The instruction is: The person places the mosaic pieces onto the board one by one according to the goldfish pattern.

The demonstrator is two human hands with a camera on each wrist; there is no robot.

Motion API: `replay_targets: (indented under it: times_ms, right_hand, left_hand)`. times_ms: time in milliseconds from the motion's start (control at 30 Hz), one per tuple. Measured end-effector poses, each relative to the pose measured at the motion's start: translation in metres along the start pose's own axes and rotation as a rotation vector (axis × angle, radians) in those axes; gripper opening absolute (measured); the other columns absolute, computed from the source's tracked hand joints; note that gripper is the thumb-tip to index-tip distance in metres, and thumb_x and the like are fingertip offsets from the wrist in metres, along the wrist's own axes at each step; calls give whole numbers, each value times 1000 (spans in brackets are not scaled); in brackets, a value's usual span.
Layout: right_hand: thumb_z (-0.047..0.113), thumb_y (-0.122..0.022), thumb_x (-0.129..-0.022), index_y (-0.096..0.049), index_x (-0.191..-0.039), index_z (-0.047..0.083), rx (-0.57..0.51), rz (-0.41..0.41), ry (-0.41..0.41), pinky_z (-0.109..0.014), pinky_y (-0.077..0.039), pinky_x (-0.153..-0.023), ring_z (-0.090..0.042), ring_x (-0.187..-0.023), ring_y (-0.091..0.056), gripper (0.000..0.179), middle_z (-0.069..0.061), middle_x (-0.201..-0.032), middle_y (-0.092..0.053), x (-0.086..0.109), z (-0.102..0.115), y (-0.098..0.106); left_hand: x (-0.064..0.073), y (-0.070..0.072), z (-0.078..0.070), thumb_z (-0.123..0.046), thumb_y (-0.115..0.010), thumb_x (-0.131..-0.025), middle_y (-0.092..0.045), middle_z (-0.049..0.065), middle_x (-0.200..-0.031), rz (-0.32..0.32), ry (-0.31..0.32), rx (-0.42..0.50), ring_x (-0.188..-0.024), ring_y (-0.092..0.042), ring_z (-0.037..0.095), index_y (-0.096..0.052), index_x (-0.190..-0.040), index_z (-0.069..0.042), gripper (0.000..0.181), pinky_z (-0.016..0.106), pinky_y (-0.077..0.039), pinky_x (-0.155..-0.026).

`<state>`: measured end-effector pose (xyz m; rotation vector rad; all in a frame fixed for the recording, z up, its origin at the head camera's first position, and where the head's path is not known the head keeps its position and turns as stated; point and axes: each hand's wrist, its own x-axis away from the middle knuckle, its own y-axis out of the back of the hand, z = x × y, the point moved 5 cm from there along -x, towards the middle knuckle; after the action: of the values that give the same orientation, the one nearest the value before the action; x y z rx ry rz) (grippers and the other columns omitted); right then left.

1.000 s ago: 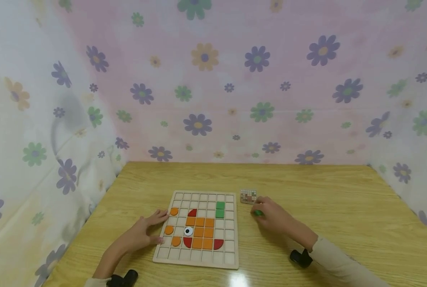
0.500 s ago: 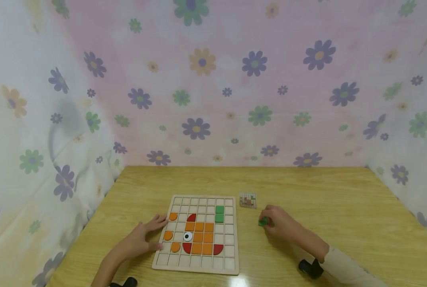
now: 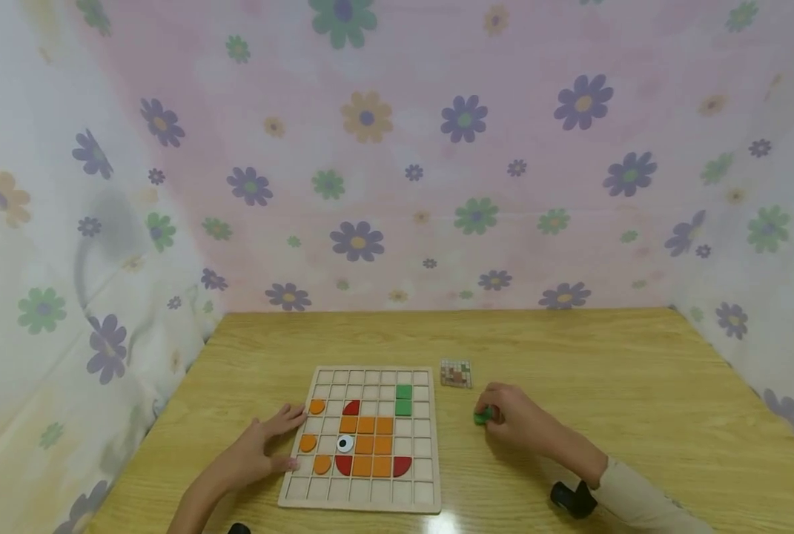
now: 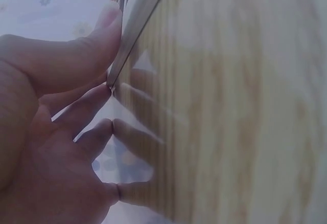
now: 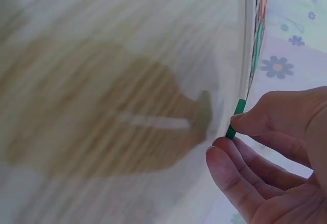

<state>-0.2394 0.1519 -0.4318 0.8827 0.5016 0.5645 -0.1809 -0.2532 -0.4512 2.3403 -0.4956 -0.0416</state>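
My right hand [image 3: 518,417] pinches a small flat green tile [image 3: 482,417] between thumb and fingertips, just above the table right of the board; in the right wrist view the tile [image 5: 240,107] is seen edge-on. A wooden grid board [image 3: 425,492] carries two green squares [image 3: 404,399], several orange squares [image 3: 365,445], three orange discs [image 3: 308,443], three red quarter-round pieces [image 3: 402,466] and a white eye disc [image 3: 346,443]. My left hand [image 3: 253,451] spreads along the board's left edge. In the left wrist view, its thumb [image 4: 94,47] lies against the board's side.
A small patterned picture card [image 3: 457,373] lies on the wooden table [image 3: 570,356] behind the right hand, close to the board's back right corner. Flowered cloth [image 3: 370,170] hangs behind the table and along both sides.
My right hand has drawn a little right and away from the card, and the green tile has turned in its fingers. The left hand stays at the board's edge. The head view has shifted slightly.
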Motion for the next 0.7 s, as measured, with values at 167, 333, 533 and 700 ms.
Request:
replay_targets:
  times_ms: [167,333,533,700]
  right_hand:
    - [-14,-68,-80,-76,-94,-1,-16,-1,5,-19,-45,-55,0,-68,-45,21,-3,-88,-64,-5,7,4]
    - [-13,-68,-82,-76,-94,-1,-13,-1,38,-20,-45,-55,-1,-67,-47,19,-4,-88,-64,-8,13,6]
    - [-10,-69,-84,-76,-97,-2,-22,14,34,-20,-49,-57,0,-69,-51,17,-8,-89,-66,-11,16,6]
    - [-10,-68,-84,-76,-98,-3,-19,12,46,-19,-50,-58,-1,-69,-53,17,-9,-90,-66,-15,16,4]
  left_hand:
    - [1,1,0,-21,-83,-86,-35,27,-163,-7,1,16,-153,-15,54,-50,-151,2,77,82,8,-112]
    - [2,1,4,-23,-83,-86,-34,26,-164,-4,16,19,-154,-13,54,-49,-152,2,78,82,8,-113]
    - [2,1,3,-24,-82,-87,-32,26,-164,-5,10,11,-154,-13,54,-48,-153,2,78,83,9,-112]
    - [1,0,-1,-23,-82,-88,-33,28,-163,-6,-13,10,-153,-14,56,-49,-152,2,77,84,8,-111]
